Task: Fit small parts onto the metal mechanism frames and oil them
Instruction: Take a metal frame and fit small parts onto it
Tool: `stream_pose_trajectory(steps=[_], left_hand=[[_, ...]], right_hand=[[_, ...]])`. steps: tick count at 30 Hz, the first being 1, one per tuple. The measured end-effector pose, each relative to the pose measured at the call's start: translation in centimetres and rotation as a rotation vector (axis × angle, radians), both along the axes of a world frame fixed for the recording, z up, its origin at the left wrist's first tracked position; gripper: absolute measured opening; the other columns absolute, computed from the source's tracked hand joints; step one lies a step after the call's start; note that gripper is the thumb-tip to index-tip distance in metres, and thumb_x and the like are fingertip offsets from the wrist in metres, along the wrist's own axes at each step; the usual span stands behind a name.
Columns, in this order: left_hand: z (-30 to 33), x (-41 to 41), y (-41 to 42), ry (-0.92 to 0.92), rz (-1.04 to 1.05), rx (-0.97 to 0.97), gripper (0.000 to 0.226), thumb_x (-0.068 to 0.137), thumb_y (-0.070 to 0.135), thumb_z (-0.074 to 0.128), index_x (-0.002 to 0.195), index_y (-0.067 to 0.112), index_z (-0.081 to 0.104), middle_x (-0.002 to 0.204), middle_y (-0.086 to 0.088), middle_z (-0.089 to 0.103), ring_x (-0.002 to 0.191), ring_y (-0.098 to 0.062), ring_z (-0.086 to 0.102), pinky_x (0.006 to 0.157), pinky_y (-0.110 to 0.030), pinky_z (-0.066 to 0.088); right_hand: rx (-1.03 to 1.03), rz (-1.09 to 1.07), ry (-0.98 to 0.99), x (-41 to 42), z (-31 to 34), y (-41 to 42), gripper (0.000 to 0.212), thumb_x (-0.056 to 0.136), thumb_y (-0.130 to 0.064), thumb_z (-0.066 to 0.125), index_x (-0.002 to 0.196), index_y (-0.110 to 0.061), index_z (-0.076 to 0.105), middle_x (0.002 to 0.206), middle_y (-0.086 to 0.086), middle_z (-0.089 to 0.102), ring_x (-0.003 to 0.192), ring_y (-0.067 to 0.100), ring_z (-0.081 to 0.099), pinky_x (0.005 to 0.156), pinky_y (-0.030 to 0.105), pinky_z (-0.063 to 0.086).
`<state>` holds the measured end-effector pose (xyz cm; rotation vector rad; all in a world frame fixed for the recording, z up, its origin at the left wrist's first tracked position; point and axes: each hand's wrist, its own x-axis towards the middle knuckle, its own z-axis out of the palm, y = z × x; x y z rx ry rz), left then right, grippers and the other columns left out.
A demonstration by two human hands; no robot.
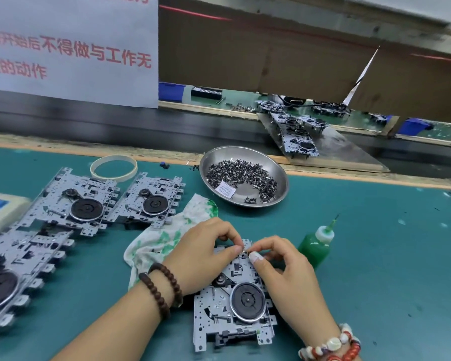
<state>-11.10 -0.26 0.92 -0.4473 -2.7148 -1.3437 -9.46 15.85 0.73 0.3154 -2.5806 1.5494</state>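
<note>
Grey metal mechanism frame with a black round wheel lies low in the frame's centre under both hands, left hand and right hand pinching a tiny part at its top edge, green oil bottle just right.

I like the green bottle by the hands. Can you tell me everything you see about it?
The bottle is small, soft-looking plastic, see-through and full of green liquid. It has a white collar and a thin green nozzle ending in a dark needle tip that points up and a little right. It stands on the green mat, leaning slightly, just right of the right hand and the frame. Nothing holds it; whether the hand brushes it is unclear.
</note>
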Motion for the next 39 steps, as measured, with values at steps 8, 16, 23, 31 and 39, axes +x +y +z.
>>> stream_pose_trajectory(steps=[8,16,23,31,39], left_hand=[[-0.05,-0.01,-0.02,-0.029,-0.026,0.025,0.015,0.085,0.022,0.061,0.077,0.035,0.058,0.095,0.013,0.055,0.095,0.0,0.052,0.092,-0.027,0.042],[0.07,0.11,-0.02,-0.039,-0.038,0.037,0.018,0.084,0.022,0.063,0.074,0.036,0.058,0.096,0.013,0.056,0.096,-0.001,0.053,0.093,-0.026,0.041],[0.02,0.05,0.23,-0.063,0.001,0.078,0.018,0.082,0.021,0.066,0.071,0.034,0.059,0.095,0.012,0.057,0.091,0.001,0.054,0.09,-0.022,0.042],[0.03,0.18,0.3,-0.058,0.011,0.107,0.018,0.081,0.019,0.068,0.07,0.032,0.06,0.094,0.011,0.057,0.086,0.004,0.054,0.085,-0.016,0.043],[-0.19,0.08,0.32,-0.035,0.0,0.105,0.02,0.081,0.019,0.068,0.069,0.033,0.06,0.093,0.012,0.057,0.085,0.005,0.053,0.081,-0.01,0.041]], right_hand=[[0.016,-0.016,0.029,0.18,0.08,-0.2,0.019,0.082,-0.009,0.066,0.072,-0.024,0.062,0.084,-0.003,0.06,0.076,0.003,0.056,0.065,0.008,0.041],[0.035,-0.022,0.037,0.0,0.07,-0.32,0.015,0.081,-0.009,0.066,0.071,-0.02,0.062,0.082,-0.004,0.058,0.071,-0.001,0.055,0.065,0.007,0.039],[-0.07,-0.013,-0.101,-0.09,-0.1,-0.27,0.019,0.083,-0.011,0.064,0.072,-0.026,0.062,0.087,-0.006,0.062,0.077,-0.003,0.061,0.071,0.009,0.041],[-0.2,0.003,-0.258,-0.32,-0.03,-0.33,0.018,0.084,-0.007,0.063,0.073,-0.022,0.061,0.077,-0.007,0.069,0.066,0.006,0.06,0.06,0.023,0.046],[-0.271,0.023,-0.352,-0.77,0.29,-0.26,0.013,0.083,-0.001,0.062,0.079,-0.014,0.062,0.081,0.002,0.066,0.072,0.014,0.056,0.068,0.024,0.047]])
